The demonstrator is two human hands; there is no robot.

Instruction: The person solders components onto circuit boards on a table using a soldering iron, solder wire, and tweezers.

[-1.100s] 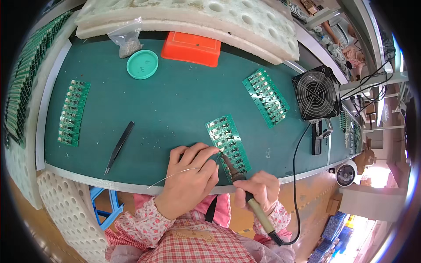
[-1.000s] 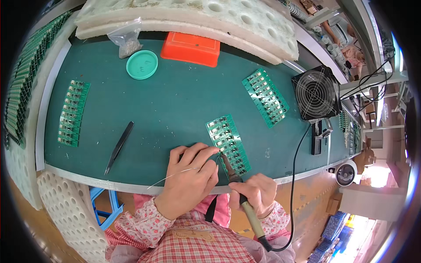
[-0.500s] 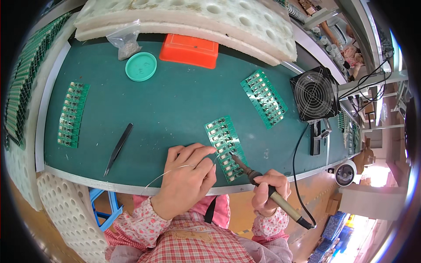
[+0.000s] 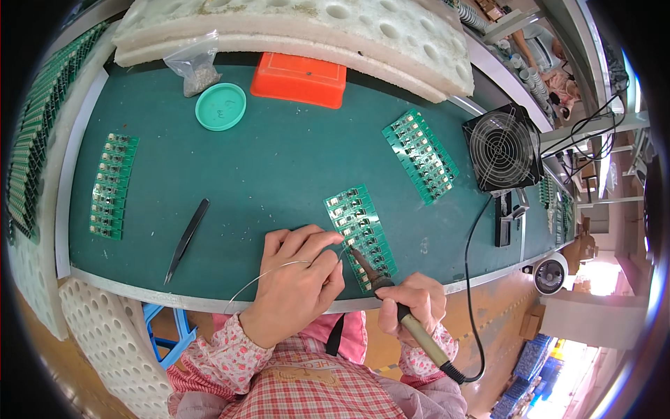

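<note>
Steadily now: your left hand [image 4: 299,274] pinches a thin wire [image 4: 262,277], its end by the middle board [image 4: 357,218], on the worktop [image 4: 244,174] just before you; your right hand [image 4: 415,302] grips the soldering iron [image 4: 424,342], tip at that board's near half, contact hard to tell. To do this well, I'd warm the joint first, feed little wire, and keep your left fingers off the hot tip. Counting from the left: one board strip [image 4: 114,185], one pair of tweezers [image 4: 186,241], one bag [image 4: 195,66], one green lid [image 4: 220,107], one red box [image 4: 299,79], one middle board, seemingly two overlapped boards [image 4: 419,157], one fan [image 4: 500,148].
</note>
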